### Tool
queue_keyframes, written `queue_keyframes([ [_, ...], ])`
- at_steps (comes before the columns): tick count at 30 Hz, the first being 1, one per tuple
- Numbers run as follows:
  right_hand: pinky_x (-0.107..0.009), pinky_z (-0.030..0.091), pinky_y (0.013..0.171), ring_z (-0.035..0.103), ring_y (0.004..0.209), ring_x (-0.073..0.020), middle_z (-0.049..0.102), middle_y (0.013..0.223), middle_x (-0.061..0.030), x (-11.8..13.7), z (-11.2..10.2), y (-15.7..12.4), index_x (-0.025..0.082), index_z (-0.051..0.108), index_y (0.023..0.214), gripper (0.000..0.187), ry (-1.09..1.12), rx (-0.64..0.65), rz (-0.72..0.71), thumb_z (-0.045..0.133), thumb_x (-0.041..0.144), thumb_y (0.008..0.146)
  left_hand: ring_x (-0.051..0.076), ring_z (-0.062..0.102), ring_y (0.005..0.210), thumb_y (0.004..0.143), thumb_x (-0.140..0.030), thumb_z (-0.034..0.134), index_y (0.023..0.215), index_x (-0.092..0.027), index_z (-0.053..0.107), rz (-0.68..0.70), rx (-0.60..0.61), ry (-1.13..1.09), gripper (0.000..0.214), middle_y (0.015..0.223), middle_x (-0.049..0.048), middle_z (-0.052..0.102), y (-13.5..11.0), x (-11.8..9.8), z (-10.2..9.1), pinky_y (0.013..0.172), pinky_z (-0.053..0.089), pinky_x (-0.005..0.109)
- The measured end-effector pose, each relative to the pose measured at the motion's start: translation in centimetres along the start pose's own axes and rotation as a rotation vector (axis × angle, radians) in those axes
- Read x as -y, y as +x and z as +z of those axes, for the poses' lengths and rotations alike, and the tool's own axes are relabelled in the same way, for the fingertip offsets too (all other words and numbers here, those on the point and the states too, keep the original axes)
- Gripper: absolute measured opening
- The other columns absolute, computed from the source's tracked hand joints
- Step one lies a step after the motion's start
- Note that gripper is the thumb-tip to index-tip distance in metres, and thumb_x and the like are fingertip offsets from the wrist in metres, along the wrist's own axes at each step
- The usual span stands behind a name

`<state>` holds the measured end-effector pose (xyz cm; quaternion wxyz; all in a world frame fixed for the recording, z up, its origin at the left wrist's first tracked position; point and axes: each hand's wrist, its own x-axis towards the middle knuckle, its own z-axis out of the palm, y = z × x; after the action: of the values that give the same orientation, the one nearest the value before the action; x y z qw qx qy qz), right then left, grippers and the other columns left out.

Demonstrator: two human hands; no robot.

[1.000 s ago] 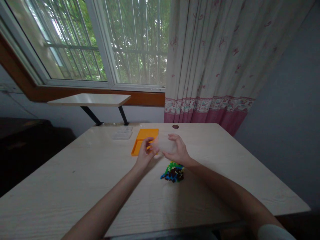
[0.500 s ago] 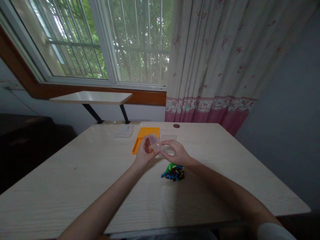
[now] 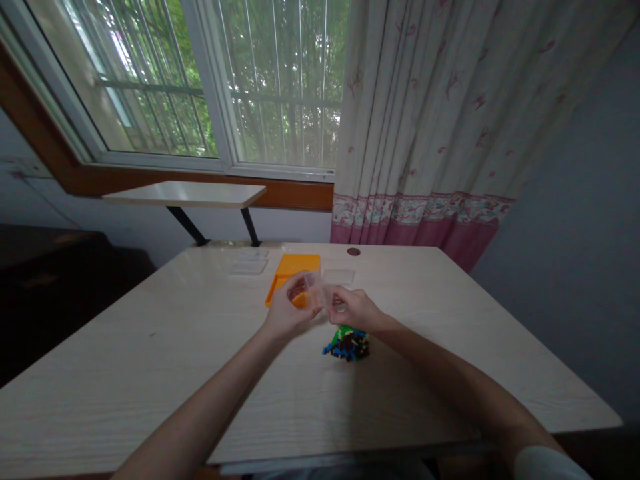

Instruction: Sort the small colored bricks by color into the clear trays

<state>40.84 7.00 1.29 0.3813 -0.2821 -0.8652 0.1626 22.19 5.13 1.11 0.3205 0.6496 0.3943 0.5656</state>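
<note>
A small clear plastic box (image 3: pixel 316 291) is held up over the table between both hands. My left hand (image 3: pixel 290 308) grips its left side with thumb and curled fingers. On the right side, my right hand (image 3: pixel 354 309) pinches the box's edge, or a lid on it; the blur hides which. Just below my right hand lies a heap of small building blocks (image 3: pixel 347 345) in green, blue, black and cream. An orange tray (image 3: pixel 299 264) with a raised rim rests behind my left hand, partly covered by it.
Flat clear plastic pieces (image 3: pixel 249 267) lie at the back left of the table (image 3: pixel 200 373), and another clear piece (image 3: pixel 339 275) lies right of the orange tray. A raised shelf (image 3: pixel 185 193) stands at the back left, near the window. A round cable hole (image 3: pixel 353 252) is at the back edge.
The clear box has turned and shifted slightly right in my hands. My right fingers have curled in closer against it. The block heap and tray stay where they were.
</note>
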Motion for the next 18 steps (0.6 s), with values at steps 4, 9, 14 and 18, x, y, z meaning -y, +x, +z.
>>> queue_keyframes([
  [4, -0.024, 0.051, 0.063, 0.064, 0.065, -0.0127, 0.066, 0.077, 0.0003, -0.6, -0.7, 0.3, 0.019, 0.059, 0.101, 0.033, 0.080, 0.001, 0.054, 0.054, 0.020, 0.068, 0.024, 0.054, 0.101, 0.051, -0.031, 0.076, 0.107, -0.016, 0.053, -0.058, 0.034, -0.104, 0.063, 0.111, 0.0112, 0.057, 0.4, -0.1, -0.7, 0.089, 0.043, 0.038],
  [9, -0.022, 0.048, 0.058, 0.060, 0.059, -0.0109, 0.065, 0.066, 0.0001, -1.6, -1.5, 1.6, 0.016, 0.061, 0.098, 0.032, 0.512, -0.150, 0.308, 0.054, 0.023, 0.068, 0.019, 0.059, 0.083, 0.052, -0.036, 0.075, 0.106, -0.018, 0.054, -0.269, 0.114, -0.556, 0.061, 0.096, 0.0061, 0.061, 0.8, -0.1, -1.3, 0.076, 0.048, 0.035],
  [14, -0.017, 0.040, 0.045, 0.052, 0.048, -0.0068, 0.065, 0.064, -0.0016, -2.7, -1.3, 2.1, 0.014, 0.062, 0.094, 0.027, 1.051, -0.183, 0.639, 0.056, 0.027, 0.071, 0.017, 0.060, 0.083, 0.062, -0.037, 0.070, 0.108, -0.018, 0.054, -0.426, 0.204, -0.971, 0.053, 0.097, 0.0050, 0.061, 0.4, -0.8, -1.1, 0.077, 0.049, 0.034],
  [18, -0.015, 0.038, 0.045, 0.050, 0.048, -0.0054, 0.063, 0.063, -0.0002, -3.2, -0.3, 1.4, 0.015, 0.063, 0.094, 0.024, 1.260, -0.013, 0.713, 0.060, 0.023, 0.072, 0.021, 0.058, 0.094, 0.060, -0.033, 0.072, 0.111, -0.016, 0.053, -0.434, 0.254, -1.031, 0.057, 0.104, 0.0078, 0.061, 0.3, -0.9, -1.4, 0.084, 0.046, 0.036],
])
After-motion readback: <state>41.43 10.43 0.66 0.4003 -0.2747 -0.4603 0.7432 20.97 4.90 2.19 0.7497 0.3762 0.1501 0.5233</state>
